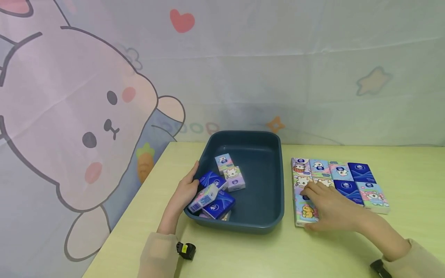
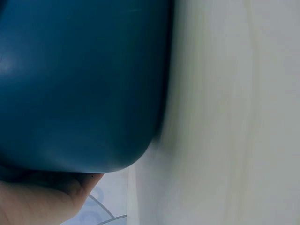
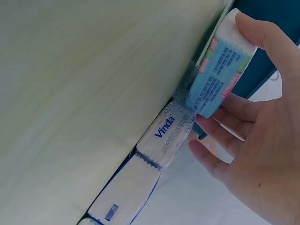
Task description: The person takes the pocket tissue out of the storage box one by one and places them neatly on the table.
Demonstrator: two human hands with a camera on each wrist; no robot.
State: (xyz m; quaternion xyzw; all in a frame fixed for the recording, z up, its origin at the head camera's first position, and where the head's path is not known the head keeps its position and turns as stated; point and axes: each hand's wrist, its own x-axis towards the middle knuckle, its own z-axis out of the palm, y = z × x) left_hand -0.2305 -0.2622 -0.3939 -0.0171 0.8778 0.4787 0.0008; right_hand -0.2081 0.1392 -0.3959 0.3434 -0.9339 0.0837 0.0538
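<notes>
Tissue pack (image 3: pixel 218 77): in right grip, tilted; soft block, pale-blue printed side
Right grip (image 1: pixel 330 206): thumb and curled fingers clamped on opposite sides of pack
Neighbouring packs (image 1: pixel 351 191): beside right grip; film-wrapped, rectangular, blue or cartoon-printed
Left grip (image 1: pixel 184 193): clamped on basin edge
Basin (image 1: pixel 260 185): between grips; smooth dark teal, rounded corners
Loose packs (image 1: pixel 217 202): inside basin, near left grip, jumbled
Tabletop (image 1: pixel 243 255): under both grips, pale yellow-green

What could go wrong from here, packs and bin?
1. The right hand pinches a tissue pack close against the Vinda-marked pack; lifting it might drag that neighbour out of line.
2. In the bin, one small pack lies askew across blue packs; anything landing there might make it slide.
</notes>
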